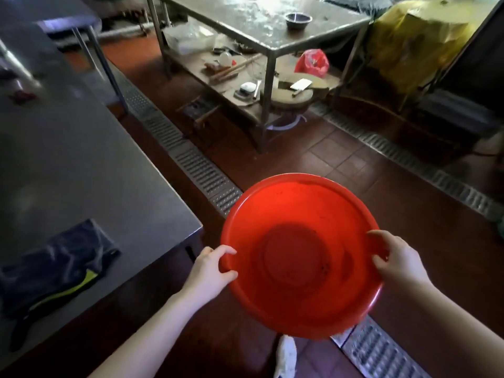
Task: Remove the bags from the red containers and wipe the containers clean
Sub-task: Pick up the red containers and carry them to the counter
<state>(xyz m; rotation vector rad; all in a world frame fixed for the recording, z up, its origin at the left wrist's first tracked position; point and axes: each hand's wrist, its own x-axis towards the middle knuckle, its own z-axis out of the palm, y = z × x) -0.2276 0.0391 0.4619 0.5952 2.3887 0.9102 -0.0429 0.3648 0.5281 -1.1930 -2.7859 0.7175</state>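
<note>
A large round red container (300, 227) hangs in the air in front of me, above the tiled floor, its inside bare with a few dark specks. My left hand (211, 271) grips its left rim, thumb and fingers curled over the edge. My right hand (395, 260) grips the right rim the same way. A dark cloth with a yellow-green stripe (57, 268) lies on the steel counter (81, 165) at my left. A red plastic bag (312, 62) sits on the lower shelf of the far table.
A steel table (267, 25) with a small metal bowl (298, 20) stands ahead; its lower shelf holds chopping blocks, a cleaver and utensils. A yellow bag-lined bin (414, 47) is at the back right. Floor drain grates (201, 170) run beside the counter and across the floor.
</note>
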